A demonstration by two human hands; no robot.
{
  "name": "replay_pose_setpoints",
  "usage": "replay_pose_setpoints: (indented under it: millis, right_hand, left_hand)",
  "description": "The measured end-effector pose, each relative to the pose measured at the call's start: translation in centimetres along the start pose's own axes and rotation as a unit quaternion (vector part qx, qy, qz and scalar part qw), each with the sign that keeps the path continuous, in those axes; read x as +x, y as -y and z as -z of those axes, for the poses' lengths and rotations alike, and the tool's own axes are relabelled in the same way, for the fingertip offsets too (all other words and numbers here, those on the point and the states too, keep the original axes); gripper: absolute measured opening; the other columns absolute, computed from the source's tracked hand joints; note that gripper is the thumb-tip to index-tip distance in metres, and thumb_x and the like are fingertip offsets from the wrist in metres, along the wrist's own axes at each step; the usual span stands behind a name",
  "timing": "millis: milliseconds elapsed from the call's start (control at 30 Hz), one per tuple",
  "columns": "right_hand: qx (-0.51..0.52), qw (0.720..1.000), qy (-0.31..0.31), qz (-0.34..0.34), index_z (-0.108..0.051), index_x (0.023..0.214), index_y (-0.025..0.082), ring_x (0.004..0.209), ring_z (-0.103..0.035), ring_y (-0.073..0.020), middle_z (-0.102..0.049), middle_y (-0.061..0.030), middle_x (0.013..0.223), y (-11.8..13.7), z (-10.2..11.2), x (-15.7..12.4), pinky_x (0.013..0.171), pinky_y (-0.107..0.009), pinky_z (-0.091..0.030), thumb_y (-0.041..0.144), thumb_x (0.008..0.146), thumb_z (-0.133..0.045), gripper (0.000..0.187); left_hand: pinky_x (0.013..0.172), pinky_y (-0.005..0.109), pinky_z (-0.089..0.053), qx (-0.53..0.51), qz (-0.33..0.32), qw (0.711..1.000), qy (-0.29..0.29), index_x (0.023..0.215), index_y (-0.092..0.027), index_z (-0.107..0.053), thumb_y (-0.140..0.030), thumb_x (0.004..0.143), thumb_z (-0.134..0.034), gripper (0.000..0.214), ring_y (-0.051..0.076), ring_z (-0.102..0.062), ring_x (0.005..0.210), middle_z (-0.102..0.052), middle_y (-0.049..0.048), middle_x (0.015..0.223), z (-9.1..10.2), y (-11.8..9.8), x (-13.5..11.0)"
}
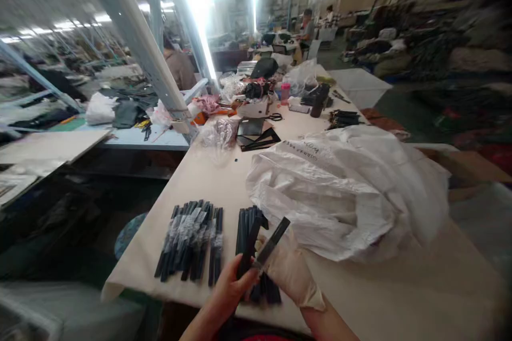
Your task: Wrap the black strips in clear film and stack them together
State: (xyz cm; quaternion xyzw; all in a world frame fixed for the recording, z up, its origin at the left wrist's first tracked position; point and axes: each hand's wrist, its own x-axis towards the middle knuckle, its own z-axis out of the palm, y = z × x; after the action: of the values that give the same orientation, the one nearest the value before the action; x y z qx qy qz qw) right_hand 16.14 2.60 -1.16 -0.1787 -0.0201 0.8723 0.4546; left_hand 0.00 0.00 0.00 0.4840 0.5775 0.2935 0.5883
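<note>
My bare left hand (232,287) is closed round a black strip (248,248) held upright near the table's front edge. My right hand (290,272), in a pale glove, pinches another black strip (276,237) that slants up to the right. Both hands hover over a small pile of black strips (246,224) lying on the cream table (208,176). To the left lies a bigger bundle of black strips with clear wrapping (192,242).
A big crumpled white plastic bag (352,192) fills the table's right side. Farther back are black flat pieces (256,136), clear bags, a box, scissors and a dark bottle (318,104). A slanted metal post (140,37) stands left. People sit at distant tables.
</note>
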Motion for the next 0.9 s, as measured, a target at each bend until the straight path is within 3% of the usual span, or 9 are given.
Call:
replay_pose_setpoints:
  millis: [167,300,367,433,533,633,767,900]
  right_hand:
    - [-0.079,0.990,-0.065,0.098,-0.066,0.078,0.019,0.061,-0.061,-0.0105,-0.069,0.0025,0.070,-2.6,-0.6,1.3,0.063,-0.023,-0.049,0.028,0.067,-0.068,0.015]
    - [-0.171,0.973,-0.105,0.114,-0.066,0.072,0.017,0.056,-0.061,-0.0141,-0.067,0.0011,0.061,-5.4,0.5,1.9,0.052,-0.024,-0.049,0.028,0.064,-0.069,0.014]
    - [-0.137,0.974,-0.152,0.093,-0.066,0.075,0.018,0.059,-0.062,-0.0139,-0.068,0.0014,0.064,-5.7,2.1,2.3,0.052,-0.022,-0.049,0.024,0.061,-0.071,0.016]
    - [-0.092,0.972,-0.206,0.062,-0.065,0.073,0.019,0.057,-0.063,-0.0106,-0.068,0.0027,0.063,-5.3,4.0,2.6,0.050,-0.018,-0.048,0.020,0.061,-0.071,0.013]
    - [-0.080,0.967,-0.238,0.038,-0.065,0.075,0.019,0.052,-0.062,-0.0079,-0.069,0.0034,0.061,-4.2,5.8,2.5,0.045,-0.015,-0.046,0.018,0.063,-0.069,0.013]
    - [-0.089,0.970,-0.219,0.056,-0.065,0.082,0.019,0.062,-0.065,-0.0098,-0.071,0.0014,0.074,-3.9,6.0,1.9,0.050,-0.016,-0.049,0.020,0.062,-0.072,0.021]
    - [-0.116,0.968,-0.203,0.088,-0.063,0.073,0.017,0.051,-0.060,-0.0056,-0.067,0.0044,0.062,-4.1,5.6,2.0,0.043,-0.013,-0.045,0.026,0.057,-0.077,0.023]
    - [-0.117,0.965,-0.205,0.110,-0.060,0.069,0.017,0.044,-0.053,-0.0028,-0.061,0.0067,0.056,-4.1,5.4,2.4,0.041,-0.012,-0.044,0.033,0.057,-0.077,0.026]
  left_hand:
    - [0.045,0.018,-0.038,0.010,-0.012,0.999,-0.049,0.086,-0.016,-0.050,-0.040,0.071,-0.056,0.029,0.010,-0.051,0.053,-0.054,-0.0030,0.062,-0.8,1.1,-1.3]
    - [0.041,0.017,-0.032,0.029,-0.019,0.999,-0.020,0.085,-0.016,-0.052,-0.030,0.070,-0.055,0.020,0.008,-0.043,0.043,-0.049,-0.0066,0.050,-1.0,0.9,-2.0]
    - [0.039,0.017,-0.029,0.005,-0.033,0.999,-0.022,0.078,-0.016,-0.052,-0.032,0.069,-0.055,0.018,0.006,-0.038,0.040,-0.043,-0.0078,0.046,-0.7,0.3,-2.8]
    - [0.041,0.017,-0.030,-0.024,-0.065,0.996,-0.062,0.074,-0.016,-0.051,-0.037,0.071,-0.053,0.021,0.006,-0.037,0.040,-0.042,-0.0075,0.047,0.1,-0.4,-3.6]
    - [0.046,0.018,-0.034,0.005,-0.089,0.986,-0.138,0.078,-0.016,-0.051,-0.044,0.075,-0.049,0.027,0.007,-0.040,0.044,-0.048,-0.0054,0.053,2.7,-0.5,-3.4]
    - [0.049,0.020,-0.037,0.151,-0.038,0.966,-0.205,0.083,-0.017,-0.053,-0.048,0.077,-0.042,0.034,0.010,-0.047,0.048,-0.054,-0.0029,0.059,6.6,1.0,-1.1]
    - [0.071,0.028,-0.041,0.208,0.002,0.946,-0.247,0.088,-0.013,-0.056,-0.039,0.079,-0.042,0.031,0.021,-0.059,0.078,-0.064,0.0073,0.077,11.5,3.3,2.8]
    - [0.078,0.034,-0.039,0.243,0.036,0.928,-0.282,0.097,-0.011,-0.054,-0.037,0.081,-0.039,0.034,0.027,-0.057,0.093,-0.064,0.0142,0.087,13.6,3.7,3.9]
